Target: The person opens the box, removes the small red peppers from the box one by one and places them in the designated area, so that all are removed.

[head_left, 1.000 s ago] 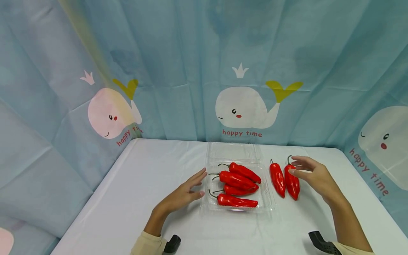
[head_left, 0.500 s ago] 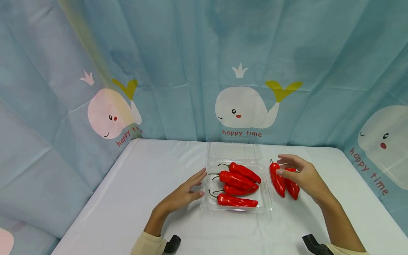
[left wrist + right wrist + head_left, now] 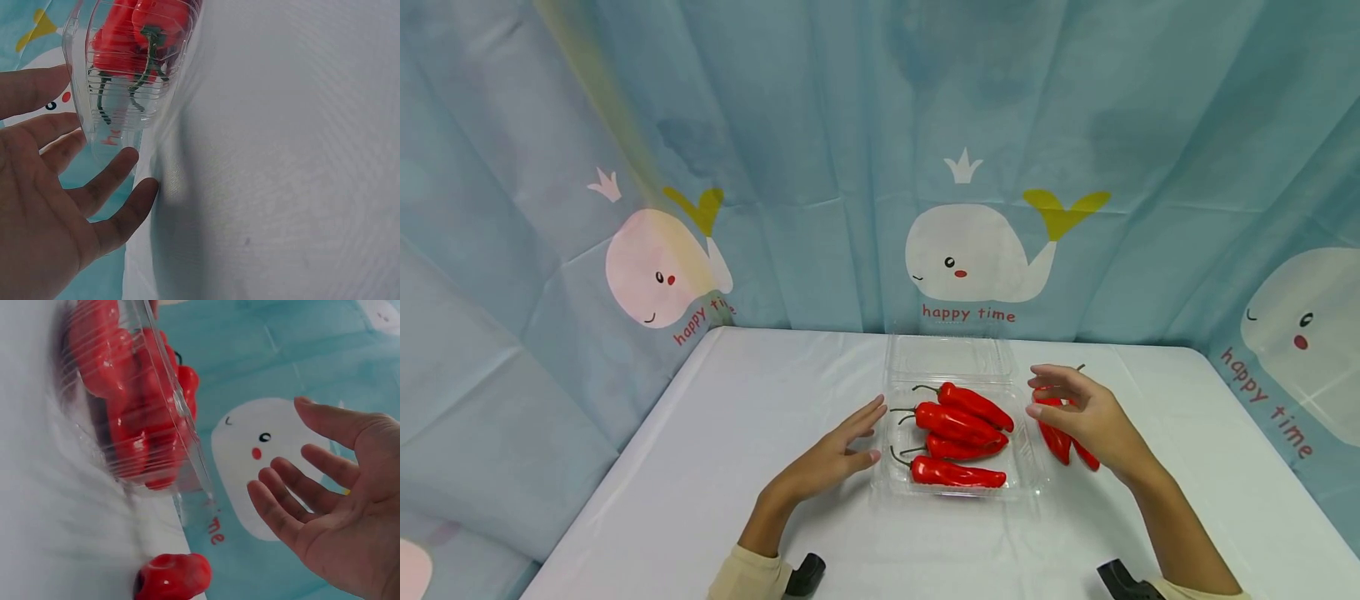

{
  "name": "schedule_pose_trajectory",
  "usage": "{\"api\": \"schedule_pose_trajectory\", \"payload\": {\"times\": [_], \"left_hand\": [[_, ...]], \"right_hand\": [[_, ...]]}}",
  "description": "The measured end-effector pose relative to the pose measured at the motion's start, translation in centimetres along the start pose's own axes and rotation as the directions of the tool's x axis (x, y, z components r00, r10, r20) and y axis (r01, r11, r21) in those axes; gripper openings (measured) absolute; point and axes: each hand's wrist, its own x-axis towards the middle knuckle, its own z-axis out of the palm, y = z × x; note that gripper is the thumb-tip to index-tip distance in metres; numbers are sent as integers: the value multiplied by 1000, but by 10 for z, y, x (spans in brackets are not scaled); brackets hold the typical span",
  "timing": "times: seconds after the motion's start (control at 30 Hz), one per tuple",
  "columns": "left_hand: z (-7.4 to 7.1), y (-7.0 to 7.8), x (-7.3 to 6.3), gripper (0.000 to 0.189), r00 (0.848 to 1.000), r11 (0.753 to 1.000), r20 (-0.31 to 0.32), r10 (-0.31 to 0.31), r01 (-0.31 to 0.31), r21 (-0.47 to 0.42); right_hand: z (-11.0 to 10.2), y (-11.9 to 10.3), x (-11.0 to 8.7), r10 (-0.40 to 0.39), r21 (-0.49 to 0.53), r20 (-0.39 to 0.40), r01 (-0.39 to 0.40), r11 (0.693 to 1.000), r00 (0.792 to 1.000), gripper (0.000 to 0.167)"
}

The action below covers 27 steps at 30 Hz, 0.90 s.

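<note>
hovering by two red peppers (image 3: 1056,443), relaxed right hand (image 3: 1092,421), with straight-fingered left hand (image 3: 829,457) beside clear container (image 3: 1024,465)

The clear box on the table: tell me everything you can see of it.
The clear box looks like thin, glossy plastic, with a shallow, squarish tray, ribbed side walls and a see-through lid. It sits flat on the white table, lid open on the far side. Red peppers lie inside, some overlapping, stems pointing left. The left hand is at its left side, too close to settle whether it touches. The right hand, by its right edge, looks apart from it.
</note>
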Motion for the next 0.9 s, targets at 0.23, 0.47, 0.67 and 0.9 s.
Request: {"api": "schedule_pose_trajectory", "payload": {"times": [0.23, 0.47, 0.67, 0.9], "left_hand": [[0, -1, 0, 70, 1000, 1000, -1, -6, 6, 1], [1, -1, 0, 70, 1000, 1000, -1, -7, 7, -3], [1, 0, 0, 70, 1000, 1000, 1, -10, 10, -13], [1, 0, 0, 71, 1000, 1000, -1, -14, 14, -13]], "right_hand": [[12, -1, 1, -22, 80, 49, 18, 997, 999, 56], [23, -1, 2, -17, 170, 109, -2, 985, 994, 56], [32, 2, 3, -26, 186, 134, 0, 983, 991, 59], [38, 3, 4, -24, 202, 177, -12, 979, 984, 62]]}}
